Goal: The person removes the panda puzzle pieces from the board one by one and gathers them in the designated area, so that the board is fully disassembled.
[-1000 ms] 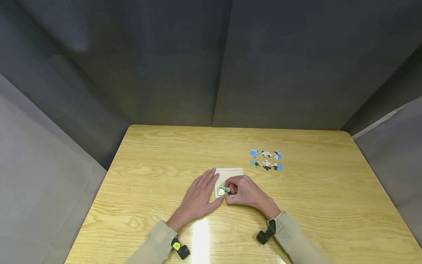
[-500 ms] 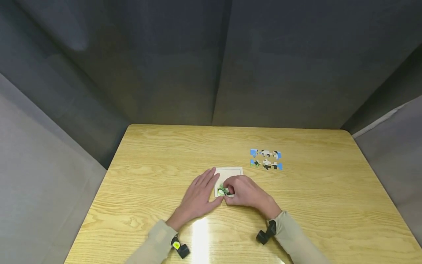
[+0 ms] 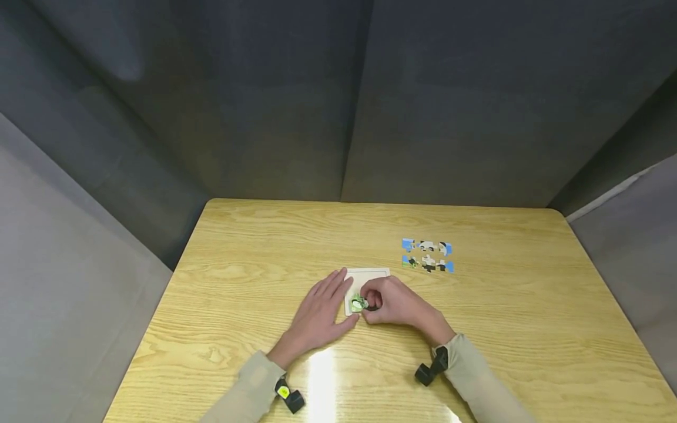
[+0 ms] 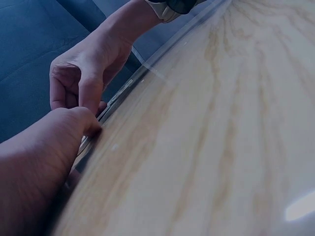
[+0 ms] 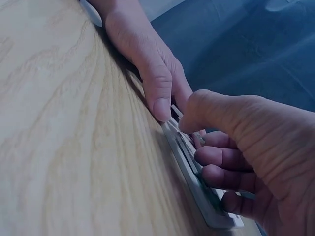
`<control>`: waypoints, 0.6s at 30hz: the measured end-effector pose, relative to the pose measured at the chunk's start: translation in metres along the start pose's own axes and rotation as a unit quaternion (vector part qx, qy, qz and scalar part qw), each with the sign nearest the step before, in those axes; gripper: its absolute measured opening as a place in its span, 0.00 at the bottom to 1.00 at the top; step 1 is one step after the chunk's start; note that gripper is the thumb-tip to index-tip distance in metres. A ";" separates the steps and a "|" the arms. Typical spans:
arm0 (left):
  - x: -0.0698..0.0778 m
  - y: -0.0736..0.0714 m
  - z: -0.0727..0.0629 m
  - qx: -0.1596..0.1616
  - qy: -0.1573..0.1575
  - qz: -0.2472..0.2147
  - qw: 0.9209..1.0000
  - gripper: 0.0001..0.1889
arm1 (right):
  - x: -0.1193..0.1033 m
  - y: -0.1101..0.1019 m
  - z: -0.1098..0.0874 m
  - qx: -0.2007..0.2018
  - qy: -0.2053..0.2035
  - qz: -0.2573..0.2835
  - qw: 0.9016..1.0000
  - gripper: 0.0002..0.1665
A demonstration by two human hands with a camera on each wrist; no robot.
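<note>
A small pale puzzle board (image 3: 365, 274) with a thin dark border line lies at mid-table. My left hand (image 3: 317, 317) rests along its left side, palm down, fingers stretched out, thumb near the lower edge. At the board's lower left, my right hand (image 3: 395, 302) pinches a green and white puzzle piece (image 3: 358, 304) between thumb and curled fingers. Seen from the right wrist, the board's raised rim (image 5: 216, 220) runs under the right fingers (image 5: 216, 155), and the left thumb (image 5: 160, 101) touches its near corner. Part of the board and piece is covered by the right hand.
Several loose puzzle pieces (image 3: 427, 247), blue, white and black, lie in two rows right of and beyond the board. Grey curtains (image 3: 444, 117) stand behind the wooden table (image 3: 254, 247) and at both sides. Light glares on the near tabletop.
My right hand has shifted slightly up and to the right, and the green piece sits a little differently at the board's lower left. The left hand has stayed in place.
</note>
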State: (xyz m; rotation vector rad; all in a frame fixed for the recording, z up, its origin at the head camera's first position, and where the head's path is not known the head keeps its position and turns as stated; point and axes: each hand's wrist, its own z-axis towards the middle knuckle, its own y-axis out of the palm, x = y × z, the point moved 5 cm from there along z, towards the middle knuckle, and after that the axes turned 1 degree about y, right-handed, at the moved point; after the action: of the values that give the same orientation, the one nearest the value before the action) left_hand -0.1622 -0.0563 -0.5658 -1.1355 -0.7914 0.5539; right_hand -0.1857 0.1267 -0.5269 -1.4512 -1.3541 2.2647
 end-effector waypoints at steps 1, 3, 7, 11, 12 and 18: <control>0.000 0.000 0.000 0.001 0.000 0.001 1.000 0.44 | 0.000 0.000 -0.001 0.001 -0.002 0.005 1.000 0.13; 0.000 0.000 0.000 0.000 0.000 0.002 1.000 0.45 | 0.000 -0.001 -0.002 0.005 -0.008 0.012 1.000 0.14; -0.001 0.001 0.000 -0.006 -0.005 0.005 1.000 0.47 | 0.002 -0.003 -0.007 0.029 -0.016 0.016 0.999 0.15; -0.002 0.003 -0.001 -0.016 -0.015 0.006 1.000 0.48 | 0.005 -0.009 -0.014 0.062 -0.018 0.007 0.998 0.15; -0.002 0.003 -0.001 -0.018 -0.017 0.006 1.000 0.48 | 0.005 -0.011 -0.015 0.069 -0.019 0.006 0.997 0.15; -0.002 0.003 -0.001 -0.021 -0.016 0.010 1.000 0.48 | 0.012 -0.020 -0.026 0.095 -0.009 0.003 0.995 0.15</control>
State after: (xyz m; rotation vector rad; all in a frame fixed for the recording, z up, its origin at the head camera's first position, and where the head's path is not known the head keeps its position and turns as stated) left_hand -0.1627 -0.0570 -0.5698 -1.1762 -0.8228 0.5767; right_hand -0.1790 0.1609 -0.5235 -1.3772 -1.1061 2.3408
